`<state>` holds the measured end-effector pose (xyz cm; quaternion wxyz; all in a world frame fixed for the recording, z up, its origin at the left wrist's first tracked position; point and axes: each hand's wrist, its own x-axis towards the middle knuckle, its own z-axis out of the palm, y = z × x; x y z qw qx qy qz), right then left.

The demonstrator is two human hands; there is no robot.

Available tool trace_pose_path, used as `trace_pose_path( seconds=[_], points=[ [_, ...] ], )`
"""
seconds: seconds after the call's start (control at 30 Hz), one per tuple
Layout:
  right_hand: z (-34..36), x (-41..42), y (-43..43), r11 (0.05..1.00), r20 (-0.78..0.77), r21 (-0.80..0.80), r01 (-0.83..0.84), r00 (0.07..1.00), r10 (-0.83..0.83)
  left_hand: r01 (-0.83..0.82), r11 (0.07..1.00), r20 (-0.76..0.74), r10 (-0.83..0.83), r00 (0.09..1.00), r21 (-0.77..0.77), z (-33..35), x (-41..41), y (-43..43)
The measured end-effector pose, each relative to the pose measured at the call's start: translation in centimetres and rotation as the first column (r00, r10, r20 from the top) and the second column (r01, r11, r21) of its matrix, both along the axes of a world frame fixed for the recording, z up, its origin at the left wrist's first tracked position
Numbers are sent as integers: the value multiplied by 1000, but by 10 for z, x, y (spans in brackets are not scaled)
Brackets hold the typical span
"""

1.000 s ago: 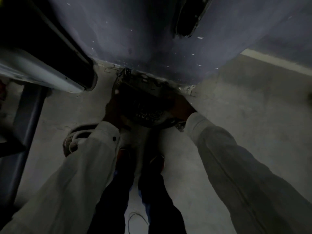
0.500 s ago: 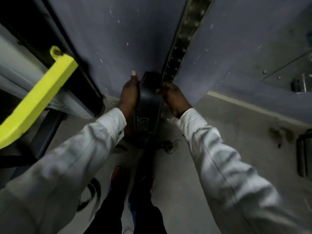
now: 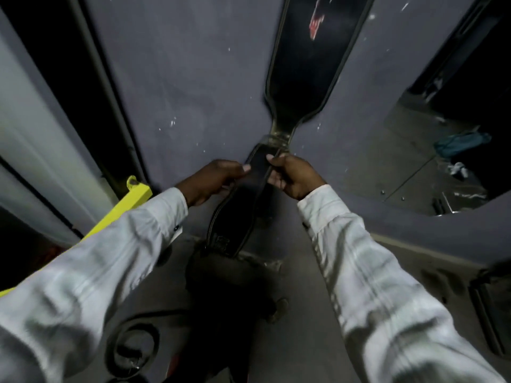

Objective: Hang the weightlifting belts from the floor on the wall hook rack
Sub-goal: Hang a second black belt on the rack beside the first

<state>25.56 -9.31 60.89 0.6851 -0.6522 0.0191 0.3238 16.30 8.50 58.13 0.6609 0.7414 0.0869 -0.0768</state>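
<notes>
In the middle of the frame I hold a black weightlifting belt (image 3: pixel 236 217) up against the grey wall (image 3: pixel 193 78). My left hand (image 3: pixel 213 178) has its fingers curled, pinching the left edge of the narrow strap end. My right hand (image 3: pixel 293 175) grips the same strap from the right, thumb on its face and fingers wrapped behind. The strap end sits between my hands, and the belt's wide part hangs below them toward the floor (image 3: pixel 309 272). Just above my hands, a hanging belt (image 3: pixel 309 64) runs up the wall to the top of the frame; I cannot tell whether the two touch. A coiled belt (image 3: pixel 132 346) lies on the floor at the lower left, below my left sleeve.
</notes>
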Motion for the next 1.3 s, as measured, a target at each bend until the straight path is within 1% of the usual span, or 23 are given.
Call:
trace_pose_path(
  seconds=[0.07, 0.13, 0.2, 0.27, 0.3, 0.37, 0.43, 0.47, 0.53, 0.57, 0.63, 0.7, 0.77, 0.83, 0.87, 0.9, 0.93, 0.97, 1.03, 1.07, 1.13, 1.23, 1.3],
  points=[
    [29, 0, -2, 993, 76, 41, -114, 991, 111, -71, 997, 25, 71, 997, -38, 35, 8, -1],
    [55, -5, -4, 976, 166, 26, -216, 964, 209, -125, 990, 63, 130, 990, -70, 67, 17, -6],
    [74, -8, -5, 955, 246, -25, -296, 924, 293, -185, 979, 166, 197, 966, -89, 93, 27, -11],
    [92, -10, -8, 939, 284, -71, -338, 895, 344, -246, 965, 264, 262, 928, -94, 109, 36, -15],
    [102, -9, -9, 942, 303, -78, -327, 892, 335, -270, 959, 312, 284, 907, -88, 116, 37, -16],
    [125, -8, -11, 960, 322, -18, -280, 907, 271, -279, 956, 423, 290, 859, -88, 124, 39, -16],
    [149, -5, -11, 972, 404, 40, -230, 894, 195, -267, 960, 539, 271, 797, -87, 137, 38, -18],
    [162, -6, -10, 978, 483, 37, -205, 860, 162, -259, 961, 583, 262, 769, -91, 144, 36, -20],
    [186, -8, -5, 989, 669, -19, -147, 733, 122, -248, 963, 642, 258, 722, -108, 162, 37, -23],
    [198, -10, -3, 993, 739, -35, -113, 666, 102, -231, 966, 661, 251, 707, -120, 170, 38, -24],
    [223, -13, -1, 997, 825, -37, -64, 561, 66, -205, 972, 690, 225, 687, -113, 189, 42, -23],
    [245, -14, 0, 999, 874, -8, -39, 485, 25, -244, 964, 709, 243, 663, -103, 207, 48, -22],
    [262, -14, 4, 995, 900, 95, 9, 427, -90, -312, 943, 734, 294, 612, -118, 229, 54, -23],
    [269, -13, 11, 978, 916, 177, 109, 346, -205, -351, 918, 751, 362, 552, -185, 250, 59, -28],
    [267, -14, 16, 969, 930, 178, 170, 293, -222, -363, 903, 749, 403, 526, -231, 261, 60, -31],
    [261, -15, 20, 963, 947, 149, 226, 247, -205, -377, 884, 744, 446, 497, -278, 271, 62, -33],
    [254, -18, 23, 956, 960, 99, 274, 227, -165, -386, 866, 742, 482, 467, -319, 281, 64, -33],
    [246, -21, 25, 951, 963, 40, 306, 243, -118, -391, 849, 743, 510, 434, -355, 291, 66, -33],
    [230, -20, 28, 937, 947, -95, 336, 320, -18, -418, 817, 735, 555, 389, -396, 306, 72, -31],
    [226, -19, 29, 937, 934, -129, 324, 356, 6, -433, 805, 729, 571, 377, -407, 313, 73, -31],
    [224, -14, 29, 934, 934, -127, 333, 357, 0, -447, 797, 728, 577, 369, -406, 322, 76, -30],
    [231, -16, 29, 915, 949, -108, 389, 313, -21, -435, 814, 752, 550, 363, -386, 329, 81, -29],
    [234, -18, 28, 938, 946, -82, 338, 322, -33, -429, 812, 752, 555, 356, -396, 332, 83, -28]
  ],
)
